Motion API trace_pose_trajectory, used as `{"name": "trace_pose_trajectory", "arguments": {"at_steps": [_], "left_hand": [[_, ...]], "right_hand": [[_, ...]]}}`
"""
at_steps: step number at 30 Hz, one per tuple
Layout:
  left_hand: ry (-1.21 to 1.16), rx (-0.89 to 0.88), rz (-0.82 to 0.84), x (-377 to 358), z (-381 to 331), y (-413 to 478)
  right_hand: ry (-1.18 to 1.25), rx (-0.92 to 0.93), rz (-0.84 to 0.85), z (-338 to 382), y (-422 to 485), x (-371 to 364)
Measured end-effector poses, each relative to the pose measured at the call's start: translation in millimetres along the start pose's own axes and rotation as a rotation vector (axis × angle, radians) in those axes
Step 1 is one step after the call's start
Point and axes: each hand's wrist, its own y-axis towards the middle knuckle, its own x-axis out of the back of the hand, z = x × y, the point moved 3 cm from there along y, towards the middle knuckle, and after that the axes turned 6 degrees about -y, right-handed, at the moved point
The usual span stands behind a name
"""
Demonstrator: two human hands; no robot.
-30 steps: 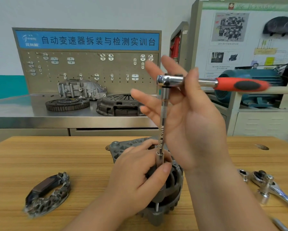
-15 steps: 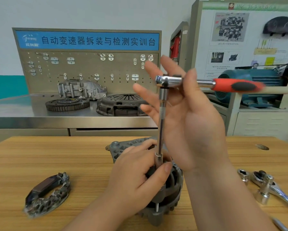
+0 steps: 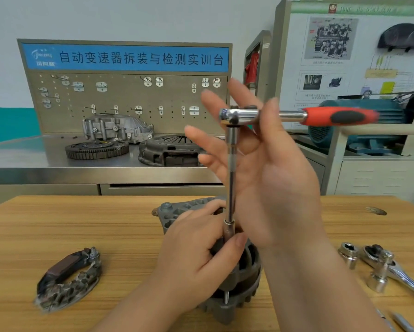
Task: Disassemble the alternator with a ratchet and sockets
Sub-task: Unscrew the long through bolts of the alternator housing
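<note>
**A:** Where did we find the alternator?

**B:** We found the alternator (image 3: 247, 269) on the wooden table (image 3: 81, 224), near its front edge. Its housing was grey cast metal with ribbed vents. It had 1 threaded lug at the upper left, and a darker band showed round its middle. We also saw 1 thin pin on the near side.

**A:** And what did we note of the hands?

**B:** The left hand (image 3: 191, 255) sat on top of it. Its fingers curled round the socket (image 3: 228, 228) at the foot of 1 long extension bar (image 3: 230, 183), with the thumb beside it. The bar stood nearly upright, up into the chrome head of the ratchet (image 3: 294, 114). The ratchet's red and black handle pointed right, about level. The right hand (image 3: 268, 178) was raised beside the bar, its fingers straight and spread. The ratchet's neck lay between thumb and fingers, and we could not tell how firmly the thumb pressed.

**A:** What else did we see on the table?

**B:** At the left, well apart from the alternator, lay 1 curved dark part (image 3: 69, 279). At the right, 1 loose socket (image 3: 348, 252) lay just beside a second chrome ratchet (image 3: 397, 271).
</note>
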Motion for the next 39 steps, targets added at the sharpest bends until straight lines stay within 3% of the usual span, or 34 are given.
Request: {"name": "trace_pose_trajectory", "arguments": {"at_steps": [3,8,13,17,23,31,36,39], "left_hand": [[0.008,-0.015,0.011,0,0,0],[0.033,0.009,0.011,-1,0,0],[0.008,0.009,0.015,-1,2,-2],[0.003,-0.013,0.011,-1,1,0],[0.031,-0.027,0.008,-1,-2,2],[0.011,-0.021,0.018,-1,-1,-1],[-0.005,-0.015,-0.001,-1,0,0],[0.003,-0.026,0.0,-1,-1,0]], "right_hand": [[-0.005,-0.015,-0.034,2,1,3],[-0.206,0.177,-0.054,10,-1,4],[-0.02,0.033,0.001,5,1,1],[-0.008,-0.045,-0.009,3,2,2],[-0.184,0.159,-0.051,11,0,5],[-0.03,-0.043,-0.044,3,2,8],[-0.2,0.152,-0.097,10,0,9],[-0.185,0.158,-0.065,10,0,6]]}}
